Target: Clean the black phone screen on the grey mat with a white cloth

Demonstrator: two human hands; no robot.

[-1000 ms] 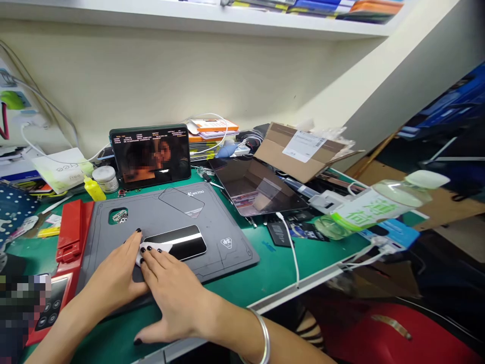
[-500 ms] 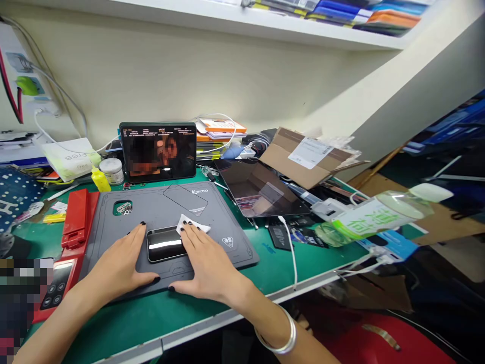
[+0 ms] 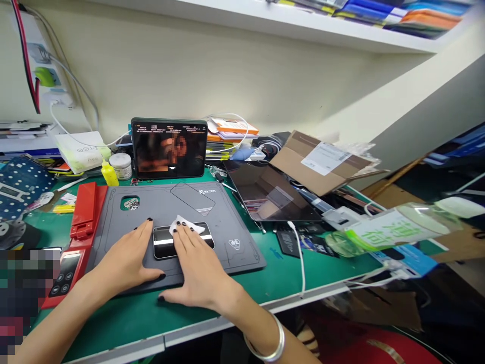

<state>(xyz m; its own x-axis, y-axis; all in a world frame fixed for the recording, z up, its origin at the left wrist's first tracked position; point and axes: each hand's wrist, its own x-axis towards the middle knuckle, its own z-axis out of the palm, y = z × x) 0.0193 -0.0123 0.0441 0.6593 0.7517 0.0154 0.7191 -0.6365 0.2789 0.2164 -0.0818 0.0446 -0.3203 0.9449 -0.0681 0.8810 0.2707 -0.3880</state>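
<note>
A phone (image 3: 162, 248) with a dark, shiny screen lies face up on the grey work mat (image 3: 125, 222). Pressed down under the fingertips of my right hand (image 3: 197, 263) is a white wipe (image 3: 196, 229), held against the upper middle of the screen. My right thumb points left, near the mat's front edge. My left hand (image 3: 127, 258) rests on the mat just left of the phone, fingers stretched out and thumb apart, with nothing in it. A thin black-outlined clear sheet (image 3: 191, 198) lies behind the phone on the mat.
A lit tablet (image 3: 170, 149) stands behind the mat. To its right are a dark glass panel (image 3: 271, 194), a cardboard box (image 3: 329, 159) and a tilted bottle (image 3: 397, 230). Left are a red tool (image 3: 84, 212), a yellow bottle (image 3: 109, 173) and a white jar (image 3: 121, 166).
My right hand has slid the wipe leftward across the phone, baring the screen's right end. My left hand stays beside the phone. The whole view has shifted slightly.
</note>
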